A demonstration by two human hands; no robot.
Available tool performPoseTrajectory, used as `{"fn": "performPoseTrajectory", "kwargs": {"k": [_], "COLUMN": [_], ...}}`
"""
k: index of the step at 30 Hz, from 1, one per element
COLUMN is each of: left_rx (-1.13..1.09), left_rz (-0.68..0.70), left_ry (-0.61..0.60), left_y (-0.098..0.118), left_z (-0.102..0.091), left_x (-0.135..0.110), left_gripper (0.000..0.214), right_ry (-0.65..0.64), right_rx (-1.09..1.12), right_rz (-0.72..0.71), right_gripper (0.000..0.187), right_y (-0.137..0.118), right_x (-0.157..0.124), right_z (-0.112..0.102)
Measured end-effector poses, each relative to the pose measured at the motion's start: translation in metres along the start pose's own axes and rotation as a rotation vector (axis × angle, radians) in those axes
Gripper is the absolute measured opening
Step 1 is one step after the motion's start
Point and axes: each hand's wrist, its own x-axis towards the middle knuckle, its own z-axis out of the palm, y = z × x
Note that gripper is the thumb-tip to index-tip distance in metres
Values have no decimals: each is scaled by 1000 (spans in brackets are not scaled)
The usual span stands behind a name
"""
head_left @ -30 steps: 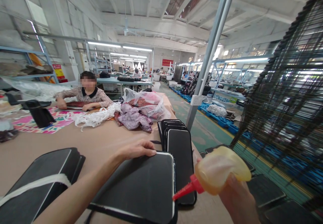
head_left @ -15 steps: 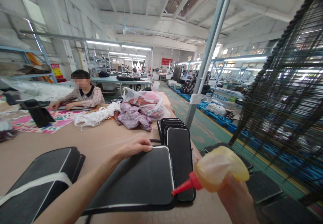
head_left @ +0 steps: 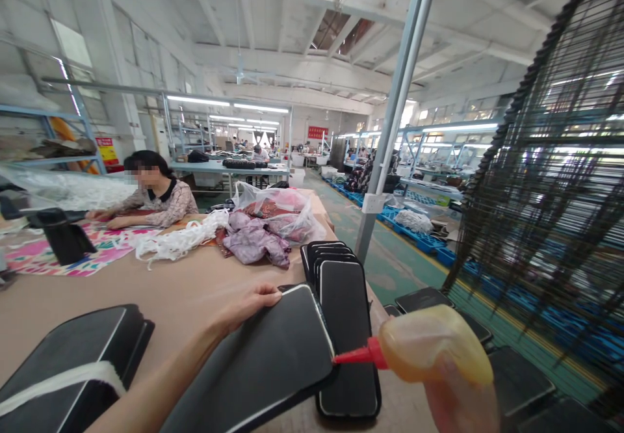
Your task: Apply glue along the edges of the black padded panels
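Black board [head_left: 258,355] is tilted over the table [head_left: 195,283], and I have its far edge pinched in my left hand [head_left: 251,303]; my right hand [head_left: 453,387] grips a yellow bottle [head_left: 414,335], red nozzle [head_left: 361,354] at the board's right edge.

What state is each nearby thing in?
Black panel: held at a slant
Squeeze bottle: tipped, red nozzle at panel's edge
Left hand: holding panel's edge
Right hand: gripping squeeze bottle
Black bundle: wrapped by white band
Black pieces: overlapping in a row
Purple cloth: crumpled
White strips: tangled
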Motion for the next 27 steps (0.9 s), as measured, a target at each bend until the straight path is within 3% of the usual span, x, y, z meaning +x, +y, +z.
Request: {"fn": "performPoseTrajectory", "kwargs": {"k": [4,10,16,27], "left_rx": [-46,-124,-207,-315], "left_rz": [-44,-65,-65,-66], "left_ry": [34,58,30,-28], "left_y": [-3,-13,-22,-40], "left_z": [2,4,4,-2], "left_x": [-1,1,3,6], "left_gripper": [39,42,43,41], "right_ry": [-29,88,67,137], "right_rx": [12,9,52,106], "right_rz": [-76,-112,-97,-91], "right_gripper": [63,44,58,51], "right_y": [5,9,5,17], "right_x": [1,0,0,15], "right_z": [-2,5,21,16]}}
